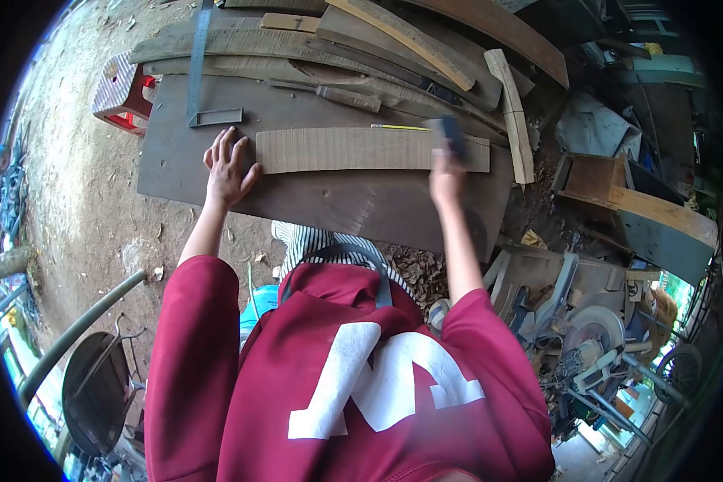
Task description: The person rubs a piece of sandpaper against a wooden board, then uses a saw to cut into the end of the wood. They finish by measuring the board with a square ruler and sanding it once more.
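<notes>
A slightly curved wooden board [341,150] lies flat across the brown worktop [321,195]. My left hand [230,166] rests open on the worktop with fingers spread, its thumb right at the board's left end. Over the board's right part, my right hand [446,173] is closed around a dark block-shaped tool [453,136], smeared by motion; its exact kind I cannot tell. A yellow pencil [400,126] lies along the board's far edge, left of that tool. Beyond my left hand is a metal try square [198,76] with its stock on the worktop.
Several rough planks [257,46] are stacked along the far side, with a wooden-handled tool [349,98] in front. A short timber piece [510,116] leans at the right. A red stool [124,92] stands left; machinery [594,329] crowds the lower right.
</notes>
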Demonstrator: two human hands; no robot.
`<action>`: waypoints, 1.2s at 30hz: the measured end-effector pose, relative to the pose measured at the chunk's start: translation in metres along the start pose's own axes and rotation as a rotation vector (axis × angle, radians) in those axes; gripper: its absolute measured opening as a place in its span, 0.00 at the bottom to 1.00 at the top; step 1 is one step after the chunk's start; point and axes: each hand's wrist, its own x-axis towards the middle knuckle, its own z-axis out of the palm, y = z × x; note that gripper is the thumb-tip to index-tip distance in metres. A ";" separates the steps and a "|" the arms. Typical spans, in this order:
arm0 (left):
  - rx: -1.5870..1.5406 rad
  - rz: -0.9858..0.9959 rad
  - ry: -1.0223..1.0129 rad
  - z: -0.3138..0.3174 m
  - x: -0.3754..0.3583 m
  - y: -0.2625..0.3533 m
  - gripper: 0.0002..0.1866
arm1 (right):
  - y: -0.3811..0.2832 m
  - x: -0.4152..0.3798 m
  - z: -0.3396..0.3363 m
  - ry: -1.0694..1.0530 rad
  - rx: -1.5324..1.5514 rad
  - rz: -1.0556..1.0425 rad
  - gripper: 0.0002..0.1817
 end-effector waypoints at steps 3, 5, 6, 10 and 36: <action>-0.015 -0.024 0.010 -0.002 0.000 0.003 0.30 | 0.054 0.005 -0.031 0.129 0.150 0.416 0.18; -0.002 -0.046 0.018 -0.005 0.001 0.004 0.29 | 0.042 0.002 -0.027 0.084 0.024 0.443 0.18; -0.052 -0.050 0.041 -0.005 0.002 0.003 0.29 | 0.025 0.004 -0.024 0.043 -0.107 0.472 0.18; -0.127 -0.072 0.073 -0.005 0.002 0.001 0.28 | -0.070 -0.008 0.014 -0.021 -0.039 -0.083 0.22; -0.113 -0.097 0.045 -0.009 0.003 0.003 0.27 | -0.032 -0.009 -0.008 -0.097 -0.089 0.256 0.21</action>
